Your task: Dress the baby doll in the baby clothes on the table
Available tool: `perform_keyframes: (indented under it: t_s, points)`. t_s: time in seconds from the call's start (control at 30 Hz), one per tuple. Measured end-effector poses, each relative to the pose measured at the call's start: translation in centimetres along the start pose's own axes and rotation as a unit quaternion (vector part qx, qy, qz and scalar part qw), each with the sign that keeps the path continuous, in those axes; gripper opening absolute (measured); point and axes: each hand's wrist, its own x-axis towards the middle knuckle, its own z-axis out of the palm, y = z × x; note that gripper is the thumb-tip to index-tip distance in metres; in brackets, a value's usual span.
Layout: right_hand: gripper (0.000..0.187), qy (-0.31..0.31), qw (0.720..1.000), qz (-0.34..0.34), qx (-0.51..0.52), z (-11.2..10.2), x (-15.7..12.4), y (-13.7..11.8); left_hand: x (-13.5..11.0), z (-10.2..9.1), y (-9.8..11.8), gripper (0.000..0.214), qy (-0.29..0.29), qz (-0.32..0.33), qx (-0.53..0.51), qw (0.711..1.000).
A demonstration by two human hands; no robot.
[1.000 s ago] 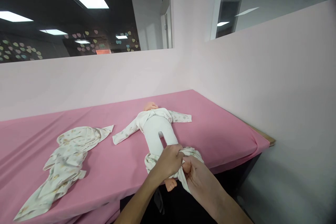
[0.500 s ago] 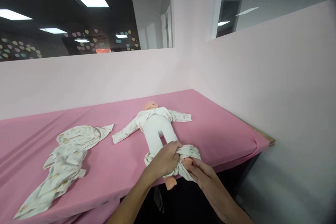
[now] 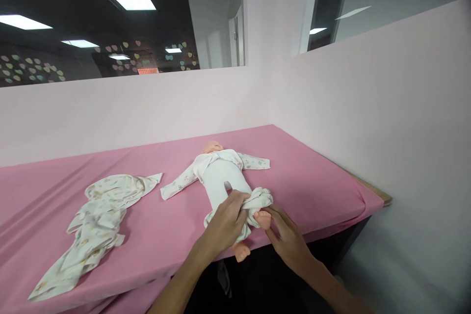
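Observation:
A baby doll [image 3: 221, 176] lies on its back on the pink table [image 3: 165, 228], head toward the wall, in a white printed top and white legs. Bunched printed trousers [image 3: 260, 198] sit around its lower legs. My left hand [image 3: 226, 223] is closed on the bunched trousers over the doll's left-side leg. My right hand [image 3: 287, 233] grips the doll's bare foot [image 3: 262, 219] and the trouser cuff there. The doll's other bare foot [image 3: 242, 252] hangs past the table's front edge.
A second crumpled printed garment [image 3: 97, 221] lies on the table's left part. Pale pink partition walls [image 3: 368, 108] close the back and right sides. The table's right corner [image 3: 382, 199] shows a wooden edge. Below the front edge is dark space.
The trousers have been pushed up the doll's legs toward its body. Both my hands moved forward with them, and the right-side foot now shows bare out of the cuff.

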Motion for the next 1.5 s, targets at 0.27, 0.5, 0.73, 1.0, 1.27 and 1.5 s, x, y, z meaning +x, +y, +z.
perform_keyframes:
  t_s: [0.27,0.5,0.73,1.0,1.27,1.5]
  points:
    - [0.015,-0.093,0.993,0.074,-0.029,-1.6,2.7,0.9,-1.9,-0.1,-0.3,0.033,-0.018,0.020,0.114,0.993]
    - [0.030,-0.203,0.957,0.191,0.077,-6.8,5.6,1.5,-3.7,-2.5,-1.2,0.023,-0.023,-0.048,0.107,0.993]
    - [0.031,-0.222,0.958,0.150,0.099,-6.5,8.7,-2.0,-3.8,-5.0,-3.3,0.017,-0.068,-0.100,0.071,0.990]
    - [0.027,-0.349,0.937,0.022,-0.010,-5.8,10.8,-1.9,-3.7,-5.3,-3.9,0.015,-0.094,-0.084,0.085,0.988]
    - [0.024,-0.404,0.913,0.050,0.040,-6.4,10.8,-0.8,-2.6,-4.0,-5.3,0.022,0.029,-0.141,-0.121,0.982]
    - [0.016,-0.439,0.891,0.087,0.075,-6.5,12.1,-0.3,-1.4,-3.0,-6.7,0.027,0.081,-0.142,-0.188,0.968]
